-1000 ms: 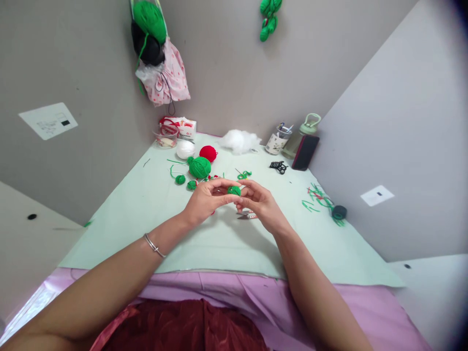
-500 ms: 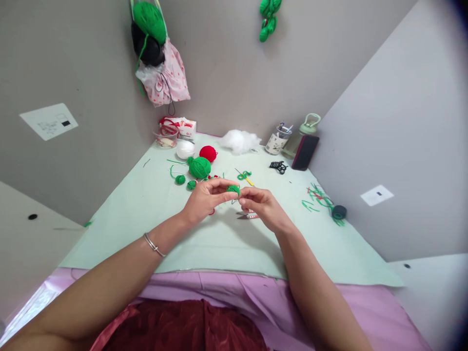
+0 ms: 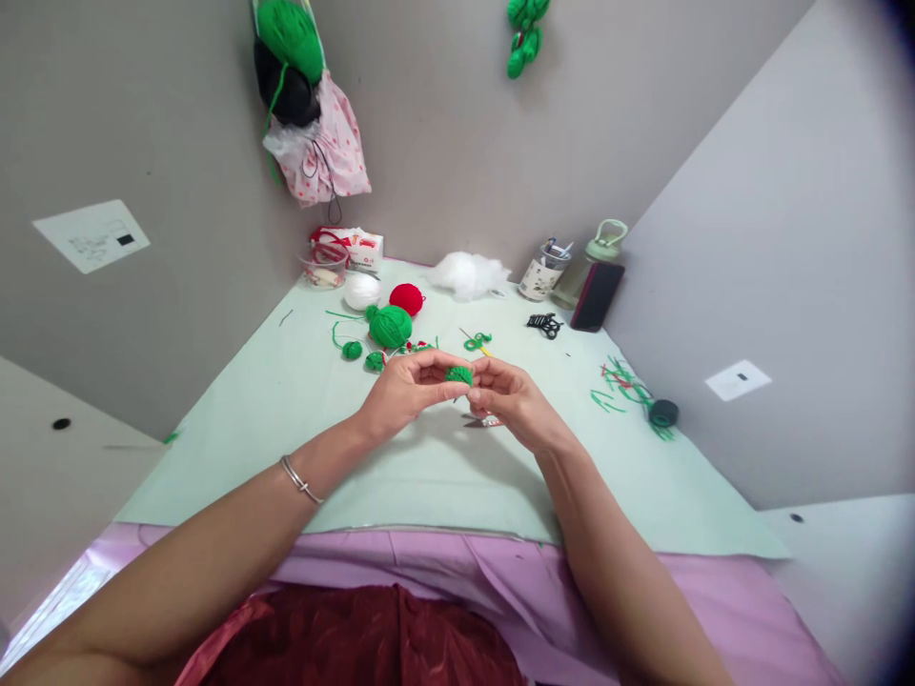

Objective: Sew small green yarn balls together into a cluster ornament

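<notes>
A small green crocheted piece (image 3: pixel 458 374) is pinched between the thumb and fingers of my left hand (image 3: pixel 400 389), above the middle of the table. My right hand (image 3: pixel 511 398) is closed at the right end of the same piece, its thumb and index finger meeting the edge. Whether a hook or needle is also between those fingers cannot be seen. Beneath the right fingers lies a pair of scissors (image 3: pixel 475 422), mostly covered by the hand. Just beyond the hands are a yellow-handled tool (image 3: pixel 484 351) and a green crocheted loop (image 3: pixel 477 340).
Left of centre are green yarn (image 3: pixel 390 327), red yarn (image 3: pixel 406 299), white yarn (image 3: pixel 362 292) and small green balls (image 3: pixel 351 351). White stuffing (image 3: pixel 468 275), a pen holder (image 3: pixel 541 274), a bottle (image 3: pixel 604 250) and a phone (image 3: pixel 599 297) stand behind. Yarn scraps (image 3: pixel 621 381) and black tape (image 3: pixel 663 413) lie right.
My right fingers have come closer against the green crocheted piece, and the right hand covers more of the scissors. The left hand has kept its hold, with the piece slightly lower.
</notes>
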A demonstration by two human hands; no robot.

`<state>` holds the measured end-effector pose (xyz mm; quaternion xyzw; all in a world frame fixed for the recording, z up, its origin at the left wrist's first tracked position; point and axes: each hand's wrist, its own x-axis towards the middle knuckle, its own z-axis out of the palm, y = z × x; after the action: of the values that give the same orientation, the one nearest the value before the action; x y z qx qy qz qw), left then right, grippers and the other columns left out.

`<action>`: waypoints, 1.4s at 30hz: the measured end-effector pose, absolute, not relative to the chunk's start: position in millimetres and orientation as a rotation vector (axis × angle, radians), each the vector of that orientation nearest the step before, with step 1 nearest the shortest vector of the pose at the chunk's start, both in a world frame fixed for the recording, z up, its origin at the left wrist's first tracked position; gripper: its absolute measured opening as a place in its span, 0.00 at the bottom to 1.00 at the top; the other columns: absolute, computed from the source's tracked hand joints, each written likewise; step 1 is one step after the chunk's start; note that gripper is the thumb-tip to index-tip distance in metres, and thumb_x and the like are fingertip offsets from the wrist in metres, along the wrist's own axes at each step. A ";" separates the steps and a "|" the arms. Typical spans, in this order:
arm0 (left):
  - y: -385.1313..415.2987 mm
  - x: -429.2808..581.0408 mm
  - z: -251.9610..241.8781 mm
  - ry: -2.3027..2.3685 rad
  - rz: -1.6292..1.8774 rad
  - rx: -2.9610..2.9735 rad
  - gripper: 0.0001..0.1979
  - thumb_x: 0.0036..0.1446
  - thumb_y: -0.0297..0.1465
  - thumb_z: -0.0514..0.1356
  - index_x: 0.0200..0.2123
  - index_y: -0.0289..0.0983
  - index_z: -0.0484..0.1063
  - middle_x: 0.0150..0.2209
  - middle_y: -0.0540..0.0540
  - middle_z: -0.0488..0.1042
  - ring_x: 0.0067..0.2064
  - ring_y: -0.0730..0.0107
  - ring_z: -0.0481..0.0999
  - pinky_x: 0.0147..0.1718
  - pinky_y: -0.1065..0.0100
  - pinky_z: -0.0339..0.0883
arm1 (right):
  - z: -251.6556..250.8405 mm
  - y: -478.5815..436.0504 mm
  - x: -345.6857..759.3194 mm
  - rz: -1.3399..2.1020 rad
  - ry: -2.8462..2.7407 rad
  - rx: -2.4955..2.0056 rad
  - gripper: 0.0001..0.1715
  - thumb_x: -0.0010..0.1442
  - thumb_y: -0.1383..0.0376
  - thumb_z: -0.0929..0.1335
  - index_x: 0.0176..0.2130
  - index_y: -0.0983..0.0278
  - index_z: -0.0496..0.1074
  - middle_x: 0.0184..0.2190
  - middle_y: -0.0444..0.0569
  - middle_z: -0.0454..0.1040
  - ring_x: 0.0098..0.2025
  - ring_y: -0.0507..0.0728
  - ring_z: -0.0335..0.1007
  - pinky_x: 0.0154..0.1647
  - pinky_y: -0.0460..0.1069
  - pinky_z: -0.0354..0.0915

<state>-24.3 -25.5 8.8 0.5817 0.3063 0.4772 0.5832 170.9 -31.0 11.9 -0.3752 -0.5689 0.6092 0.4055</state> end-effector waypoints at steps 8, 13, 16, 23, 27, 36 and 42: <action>-20.3 -23.9 3.5 0.811 1.094 1.404 0.19 0.48 0.35 0.71 0.44 0.36 0.78 0.37 0.47 0.79 0.38 0.67 0.77 0.39 0.67 0.70 | 7.7 -25.6 166.1 1.272 -1.498 -1.084 0.11 0.53 0.62 0.74 0.36 0.64 0.72 0.28 0.43 0.73 0.28 0.50 0.67 0.31 0.48 0.64; -6.0 -24.5 -20.8 0.953 1.077 1.583 0.14 0.46 0.33 0.70 0.37 0.36 0.78 0.36 0.47 0.76 0.39 0.67 0.74 0.42 0.64 0.68 | 4.4 -15.7 173.3 0.825 -1.473 -1.239 0.07 0.55 0.63 0.71 0.35 0.64 0.73 0.30 0.46 0.75 0.29 0.52 0.69 0.33 0.49 0.64; 1.1 -24.7 -37.1 1.004 0.970 1.726 0.11 0.45 0.32 0.70 0.35 0.38 0.79 0.37 0.47 0.75 0.38 0.66 0.73 0.40 0.64 0.67 | 5.9 -15.7 173.4 0.837 -1.446 -1.216 0.06 0.55 0.63 0.70 0.34 0.63 0.72 0.29 0.45 0.75 0.28 0.51 0.67 0.32 0.49 0.65; 9.8 -26.0 -51.5 1.054 0.859 1.809 0.12 0.43 0.32 0.71 0.34 0.37 0.79 0.33 0.47 0.76 0.36 0.66 0.72 0.38 0.65 0.65 | 6.1 -16.9 169.8 0.881 -1.465 -1.243 0.07 0.55 0.62 0.70 0.32 0.64 0.72 0.26 0.45 0.74 0.26 0.51 0.66 0.30 0.48 0.65; 12.4 -24.9 -55.4 1.106 0.837 1.829 0.14 0.44 0.35 0.70 0.36 0.36 0.79 0.34 0.47 0.76 0.36 0.66 0.71 0.38 0.65 0.64 | -2.2 -14.5 171.2 0.893 -1.580 -1.333 0.07 0.55 0.62 0.69 0.31 0.64 0.74 0.24 0.44 0.72 0.26 0.51 0.65 0.30 0.48 0.62; 15.9 -27.8 -57.0 1.079 0.808 1.991 0.11 0.50 0.37 0.67 0.36 0.38 0.79 0.34 0.48 0.75 0.39 0.64 0.71 0.40 0.65 0.64 | -26.8 -8.7 157.1 0.726 -1.942 -1.325 0.03 0.55 0.66 0.70 0.30 0.62 0.77 0.26 0.44 0.72 0.30 0.53 0.64 0.33 0.48 0.58; 1.2 -27.1 -37.7 1.019 1.005 1.903 0.13 0.55 0.39 0.64 0.40 0.38 0.79 0.42 0.44 0.76 0.48 0.59 0.71 0.48 0.62 0.62 | -17.1 -13.4 150.6 0.765 -1.773 -1.227 0.06 0.57 0.63 0.68 0.30 0.62 0.74 0.30 0.45 0.72 0.32 0.54 0.65 0.35 0.49 0.60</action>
<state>-27.1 1.2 -37.7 0.7421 0.3975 0.3919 0.3711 150.6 -13.4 -17.1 -0.4882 -0.7055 0.3044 0.4139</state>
